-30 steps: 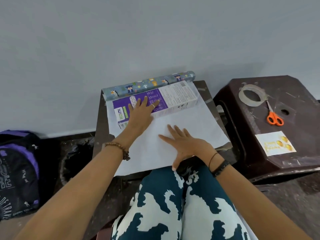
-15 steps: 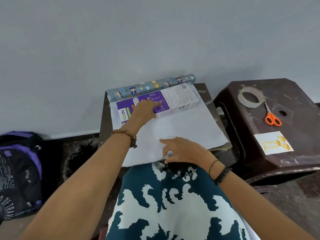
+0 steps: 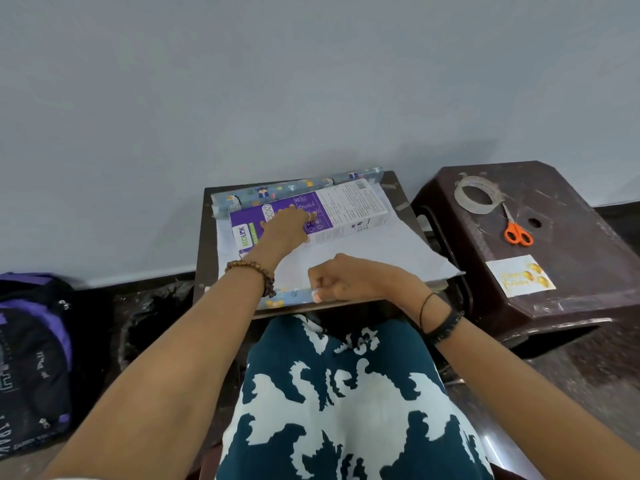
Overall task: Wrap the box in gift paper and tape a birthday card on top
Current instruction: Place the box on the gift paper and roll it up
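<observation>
the left hand (image 3: 289, 225) still presses flat on the box (image 3: 341, 211), which lies on the paper (image 3: 388, 252) at the far side of the surface (image 3: 204, 244). the right hand (image 3: 349, 277), flat a second ago, now has its fingers (image 3: 317, 294) curled, pinching the paper's near edge and lifting it, so the printed side shows.

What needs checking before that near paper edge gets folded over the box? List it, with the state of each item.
1. Box lies on the gift paper: ok.
2. Left hand rests flat on the box, steadying it: ok.
3. Right hand pinches the paper's near edge, printed side curling up: ok.
4. Paper long enough to reach over the box: cannot tell.
5. Tape roll and scissors lie on the side stool, out of hand: not ok.
6. Birthday card waits on the stool: ok.
</observation>
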`<control>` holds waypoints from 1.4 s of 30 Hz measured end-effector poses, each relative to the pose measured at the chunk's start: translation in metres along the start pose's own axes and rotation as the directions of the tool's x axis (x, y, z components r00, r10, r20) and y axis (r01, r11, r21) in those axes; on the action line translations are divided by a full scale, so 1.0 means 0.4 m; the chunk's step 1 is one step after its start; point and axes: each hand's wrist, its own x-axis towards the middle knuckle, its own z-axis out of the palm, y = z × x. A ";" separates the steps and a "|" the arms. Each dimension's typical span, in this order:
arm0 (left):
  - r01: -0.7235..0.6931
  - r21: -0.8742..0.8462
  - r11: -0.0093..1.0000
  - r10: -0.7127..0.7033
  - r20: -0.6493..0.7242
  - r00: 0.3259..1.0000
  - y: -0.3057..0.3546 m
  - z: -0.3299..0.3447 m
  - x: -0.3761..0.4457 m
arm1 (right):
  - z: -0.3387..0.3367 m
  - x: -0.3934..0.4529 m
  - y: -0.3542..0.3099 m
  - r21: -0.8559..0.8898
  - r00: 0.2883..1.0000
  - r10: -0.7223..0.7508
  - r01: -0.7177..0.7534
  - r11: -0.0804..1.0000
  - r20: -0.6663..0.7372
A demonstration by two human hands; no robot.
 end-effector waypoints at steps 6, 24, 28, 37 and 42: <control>-0.036 0.064 0.997 0.037 -0.008 0.999 0.010 0.012 -0.025 | 0.000 -0.060 -0.055 0.167 0.997 -0.014 0.001 0.986 0.076; -0.011 0.135 0.991 0.019 -0.059 0.998 0.025 0.080 -0.129 | -0.082 0.101 0.125 0.045 0.844 0.185 -0.188 0.981 -0.504; -0.001 0.148 0.989 0.011 -0.068 0.998 0.021 0.082 -0.136 | -0.100 0.206 0.151 0.055 0.844 0.194 -0.193 0.980 -0.500; 0.018 0.159 0.987 -0.007 -0.069 0.998 0.032 0.091 -0.149 | -0.146 0.401 0.184 0.070 0.956 0.181 -0.169 0.983 -0.229; 0.013 0.156 0.988 -0.004 -0.053 0.999 0.034 0.100 -0.163 | -0.155 0.462 0.206 -0.245 0.963 0.192 -0.235 0.941 -0.189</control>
